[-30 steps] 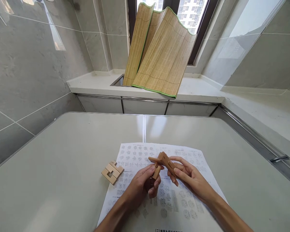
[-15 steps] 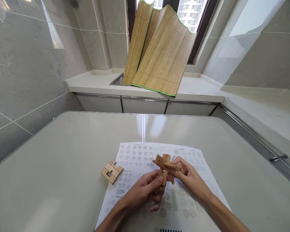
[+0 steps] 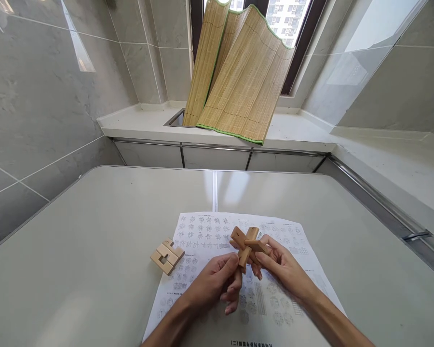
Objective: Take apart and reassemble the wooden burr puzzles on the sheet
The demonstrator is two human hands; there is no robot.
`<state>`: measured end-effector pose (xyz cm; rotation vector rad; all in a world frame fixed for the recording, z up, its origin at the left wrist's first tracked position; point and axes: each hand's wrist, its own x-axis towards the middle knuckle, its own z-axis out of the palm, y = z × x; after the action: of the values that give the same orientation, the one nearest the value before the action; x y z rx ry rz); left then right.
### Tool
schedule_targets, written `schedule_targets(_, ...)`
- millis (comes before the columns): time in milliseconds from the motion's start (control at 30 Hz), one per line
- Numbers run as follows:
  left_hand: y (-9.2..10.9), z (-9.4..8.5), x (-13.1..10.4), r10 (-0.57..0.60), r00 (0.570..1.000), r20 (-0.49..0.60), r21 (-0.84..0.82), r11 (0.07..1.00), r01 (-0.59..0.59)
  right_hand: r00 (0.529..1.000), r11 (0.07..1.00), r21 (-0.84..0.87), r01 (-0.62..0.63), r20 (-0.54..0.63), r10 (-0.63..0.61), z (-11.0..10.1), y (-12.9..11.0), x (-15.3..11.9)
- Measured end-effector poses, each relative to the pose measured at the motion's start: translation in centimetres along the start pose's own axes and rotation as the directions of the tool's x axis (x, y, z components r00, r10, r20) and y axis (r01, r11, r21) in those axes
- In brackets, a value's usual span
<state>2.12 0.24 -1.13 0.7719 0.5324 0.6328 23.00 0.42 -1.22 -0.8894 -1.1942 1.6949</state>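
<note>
A wooden burr puzzle [image 3: 246,244] of crossing notched sticks is held above a printed sheet [image 3: 198,226]. My left hand [image 3: 220,279] pinches the lower end of one stick between thumb and forefinger, its other fingers curled below. From the right, my right hand [image 3: 280,262] grips another arm of the puzzle, thumb in front and fingers behind. Parts of the inner joint are hidden by the sticks and fingers. To the left, several paler notched wooden pieces [image 3: 167,256] lie side by side, overlapping the sheet's left edge.
The sheet, covered in small diagrams, lies on a glossy light table [image 3: 94,231] with a seam down its far half. Behind the table runs a white ledge [image 3: 137,126], where a folded bamboo mat [image 3: 246,82] leans against the window. Tiled walls flank both sides.
The puzzle has turned and tilted slightly in my hands, its lower stick now pointing down-left. My left fingers have shifted a little up and left with it. The pale pieces stayed put.
</note>
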Motion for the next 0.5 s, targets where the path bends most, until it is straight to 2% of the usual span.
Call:
schedule_targets(133,-0.3,0.0,0.3,0.027,0.993,-0.116,-0.003,1.000,-0.028,0.998,0.994,0.102,-0.040,-0.038,0.044,0.2,0.1,0.2)
schedule_targets(267,-0.5,-0.1,0.3,0.033,0.991,-0.127,0.014,0.999,-0.031,0.974,0.967,0.250,-0.048,-0.205,0.101,-0.3,0.3,0.7)
schedule_targets(400,-0.5,-0.1,0.3,0.047,0.989,-0.142,0.047,0.998,-0.040,0.920,0.949,0.308,0.073,-0.388,0.055,-2.2,0.4,1.2)
schedule_targets(500,-0.4,0.1,0.2,0.056,0.988,-0.146,0.071,0.996,-0.046,0.858,0.944,0.293,0.154,-0.513,0.019,-4.1,0.4,1.4)
